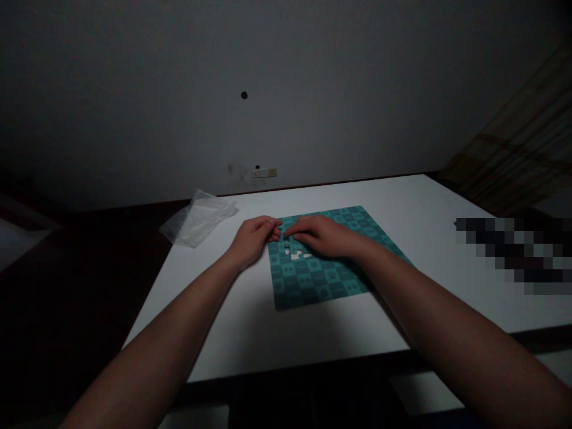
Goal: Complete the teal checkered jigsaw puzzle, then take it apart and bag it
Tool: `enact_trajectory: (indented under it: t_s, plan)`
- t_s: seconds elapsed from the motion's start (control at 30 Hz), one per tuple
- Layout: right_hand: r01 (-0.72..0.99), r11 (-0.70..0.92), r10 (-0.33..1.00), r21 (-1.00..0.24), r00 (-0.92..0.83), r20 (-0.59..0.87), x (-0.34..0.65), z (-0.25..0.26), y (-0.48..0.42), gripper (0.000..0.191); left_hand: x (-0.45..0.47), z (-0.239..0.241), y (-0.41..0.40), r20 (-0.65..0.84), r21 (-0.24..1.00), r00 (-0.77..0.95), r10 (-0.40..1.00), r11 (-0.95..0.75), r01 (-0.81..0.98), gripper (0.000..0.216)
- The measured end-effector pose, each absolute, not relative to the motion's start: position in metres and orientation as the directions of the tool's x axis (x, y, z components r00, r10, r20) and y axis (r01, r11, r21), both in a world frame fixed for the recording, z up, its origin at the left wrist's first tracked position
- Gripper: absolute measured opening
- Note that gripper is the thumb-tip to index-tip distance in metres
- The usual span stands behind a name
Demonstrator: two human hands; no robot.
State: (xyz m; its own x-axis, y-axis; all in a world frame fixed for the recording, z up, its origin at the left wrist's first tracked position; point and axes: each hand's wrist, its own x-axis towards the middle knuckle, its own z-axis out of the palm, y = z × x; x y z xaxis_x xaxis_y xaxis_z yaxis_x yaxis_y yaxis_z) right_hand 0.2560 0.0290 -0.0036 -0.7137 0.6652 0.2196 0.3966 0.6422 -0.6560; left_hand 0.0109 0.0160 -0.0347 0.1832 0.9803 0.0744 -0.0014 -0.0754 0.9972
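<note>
Lying on teal mat (313,280), frame centre: white pieces (297,255) just below flat, joined fingers of right hand (326,235); left hand (254,238) curled, grip unclear.

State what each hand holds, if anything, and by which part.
Cannot be told: left hand and right hand lie on the teal mat, fingertips meeting by small white pieces; no grip shows.

Open white table (250,333) lies between its near edge and the teal mat (313,283), and to the mat's right. A crumpled plastic bag (199,221) sits at the far left corner, apart from the mat.
</note>
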Motion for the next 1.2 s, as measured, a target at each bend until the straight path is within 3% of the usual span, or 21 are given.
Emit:
enact_trajectory:
  t_s: [0.13, 0.37, 0.8, 1.2]
  plan:
    - [0.391, 0.675, 0.625, -0.625, -0.754, 0.203, 0.2559, -0.0036, 0.0284, 0.029, 0.0104, -0.0365, 0.0171, 0.07, 0.996, 0.19, 0.979, -0.08, 0.048, 0.04]
    - [0.401, 0.627, 0.672, -0.668, -0.713, 0.202, 0.2594, -0.0042, 0.0309, 0.029, 0.0095, -0.0399, 0.0188, 0.084, 0.988, 0.196, 0.977, -0.107, 0.111, 0.032]
    - [0.422, 0.652, 0.63, -0.63, -0.764, 0.141, 0.2627, -0.0009, 0.0278, 0.04, 0.0095, -0.0392, 0.0193, 0.078, 0.988, 0.216, 0.973, -0.104, 0.111, 0.023]
    - [0.474, 0.669, 0.649, -0.572, -0.748, 0.14, 0.2619, 0.0008, 0.0256, 0.035, 0.0093, -0.0363, 0.0172, 0.091, 0.981, 0.211, 0.973, -0.124, 0.147, 0.024]
